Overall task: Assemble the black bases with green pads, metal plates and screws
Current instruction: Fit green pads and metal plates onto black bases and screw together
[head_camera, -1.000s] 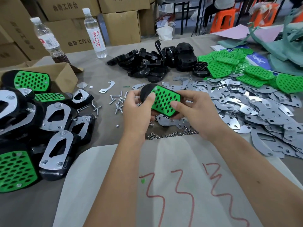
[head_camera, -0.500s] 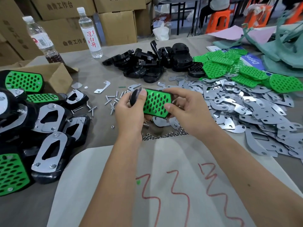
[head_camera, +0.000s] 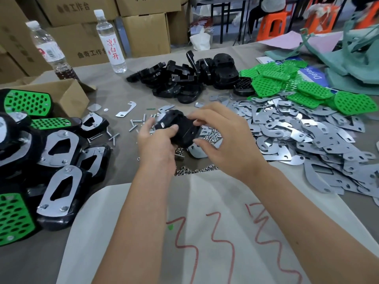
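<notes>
Black base (head_camera: 180,128), apparently underside up, gripped by left hand (head_camera: 158,142) and right hand (head_camera: 223,138) above scattered screws (head_camera: 135,124).

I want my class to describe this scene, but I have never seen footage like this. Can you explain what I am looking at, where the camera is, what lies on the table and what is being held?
No machine here: a person works with bare hands, filmed by a wide-angle camera worn on the head, looking down. The left hand and right hand hold one black base together, its black side facing up.

On the table lie heaps of parts: black bases at the back, green pads and metal plates to the right, loose screws and small nuts near the hands. Finished assemblies are piled on the left. Two water bottles stand behind, before cardboard boxes.
</notes>
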A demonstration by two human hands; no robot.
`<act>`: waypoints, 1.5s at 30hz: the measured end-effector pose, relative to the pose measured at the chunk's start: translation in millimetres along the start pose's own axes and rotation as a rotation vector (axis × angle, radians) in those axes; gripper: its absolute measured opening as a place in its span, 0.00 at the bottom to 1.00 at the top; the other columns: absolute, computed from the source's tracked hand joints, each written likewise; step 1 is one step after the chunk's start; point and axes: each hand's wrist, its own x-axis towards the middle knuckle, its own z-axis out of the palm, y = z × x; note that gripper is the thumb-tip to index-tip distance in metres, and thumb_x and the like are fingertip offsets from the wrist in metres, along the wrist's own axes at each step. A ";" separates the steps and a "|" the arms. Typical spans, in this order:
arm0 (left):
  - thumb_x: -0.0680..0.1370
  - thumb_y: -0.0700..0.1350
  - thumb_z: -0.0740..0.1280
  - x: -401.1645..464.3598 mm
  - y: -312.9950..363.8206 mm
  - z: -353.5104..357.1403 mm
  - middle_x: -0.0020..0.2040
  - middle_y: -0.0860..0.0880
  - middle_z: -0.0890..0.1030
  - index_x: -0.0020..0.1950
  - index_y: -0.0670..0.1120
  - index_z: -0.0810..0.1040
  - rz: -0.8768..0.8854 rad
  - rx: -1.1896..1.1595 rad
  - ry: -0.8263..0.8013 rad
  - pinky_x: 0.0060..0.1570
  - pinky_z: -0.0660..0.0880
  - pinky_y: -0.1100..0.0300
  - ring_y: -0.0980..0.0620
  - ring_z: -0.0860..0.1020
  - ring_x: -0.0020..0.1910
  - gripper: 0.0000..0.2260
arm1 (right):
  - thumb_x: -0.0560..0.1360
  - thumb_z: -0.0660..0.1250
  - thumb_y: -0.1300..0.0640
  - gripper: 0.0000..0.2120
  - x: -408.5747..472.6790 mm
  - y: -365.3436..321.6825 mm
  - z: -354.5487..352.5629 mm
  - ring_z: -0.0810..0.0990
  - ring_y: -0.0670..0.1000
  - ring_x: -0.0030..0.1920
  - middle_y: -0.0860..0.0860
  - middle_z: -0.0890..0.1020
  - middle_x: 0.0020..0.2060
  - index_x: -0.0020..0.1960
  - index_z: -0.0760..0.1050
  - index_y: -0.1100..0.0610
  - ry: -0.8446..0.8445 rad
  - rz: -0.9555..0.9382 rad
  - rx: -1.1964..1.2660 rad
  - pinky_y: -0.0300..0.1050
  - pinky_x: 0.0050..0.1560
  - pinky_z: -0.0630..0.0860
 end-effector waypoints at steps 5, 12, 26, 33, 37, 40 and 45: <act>0.74 0.23 0.68 4.2 -7.0 -2.0 0.48 0.38 0.85 0.48 0.41 0.78 0.002 -0.061 -0.002 0.62 0.79 0.35 0.37 0.84 0.53 0.13 | 0.75 0.73 0.66 0.16 -0.7 -5.2 0.3 0.84 0.49 0.48 0.53 0.81 0.51 0.63 0.80 0.62 0.138 0.091 0.181 0.45 0.54 0.83; 0.75 0.25 0.67 4.9 -16.7 3.7 0.45 0.43 0.88 0.57 0.43 0.79 -0.100 -0.093 -0.145 0.33 0.83 0.51 0.45 0.88 0.40 0.17 | 0.81 0.69 0.60 0.05 1.9 7.5 -23.0 0.85 0.53 0.42 0.49 0.84 0.40 0.51 0.84 0.60 0.375 0.352 0.221 0.58 0.46 0.82; 0.67 0.35 0.68 -33.8 -34.9 38.7 0.49 0.42 0.88 0.54 0.40 0.83 -0.440 -0.157 -0.467 0.38 0.85 0.47 0.44 0.88 0.44 0.16 | 0.67 0.84 0.50 0.18 -26.1 56.3 -165.8 0.75 0.51 0.48 0.45 0.75 0.44 0.50 0.79 0.48 -0.635 0.868 -0.570 0.46 0.44 0.70; 0.68 0.38 0.71 -38.8 -36.7 39.5 0.57 0.43 0.87 0.63 0.42 0.79 -0.296 -0.006 -0.484 0.39 0.84 0.49 0.47 0.87 0.46 0.22 | 0.72 0.79 0.55 0.11 -25.2 65.5 -162.8 0.81 0.51 0.45 0.47 0.83 0.39 0.49 0.79 0.55 -0.472 0.781 -0.514 0.45 0.42 0.73; 0.66 0.36 0.74 -33.2 -34.2 31.5 0.48 0.45 0.88 0.58 0.45 0.82 -0.220 0.076 -0.429 0.35 0.83 0.49 0.46 0.87 0.41 0.21 | 0.78 0.70 0.59 0.08 -22.6 64.0 -154.4 0.76 0.43 0.40 0.47 0.83 0.43 0.58 0.79 0.56 -0.423 0.747 -0.496 0.44 0.39 0.68; 0.71 0.31 0.72 -28.8 -32.1 27.5 0.43 0.46 0.87 0.55 0.45 0.83 -0.176 0.138 -0.373 0.33 0.82 0.50 0.46 0.86 0.38 0.16 | 0.82 0.66 0.59 0.10 -17.9 60.4 -141.2 0.79 0.52 0.43 0.54 0.86 0.49 0.56 0.84 0.59 -0.310 0.750 -0.497 0.45 0.45 0.73; 0.71 0.31 0.74 -27.7 -32.5 25.8 0.46 0.47 0.88 0.57 0.45 0.83 -0.078 0.233 -0.327 0.37 0.83 0.49 0.46 0.87 0.43 0.17 | 0.73 0.76 0.40 0.21 -17.8 51.2 -125.4 0.77 0.54 0.50 0.52 0.79 0.50 0.54 0.78 0.55 -0.390 0.758 -0.489 0.48 0.47 0.73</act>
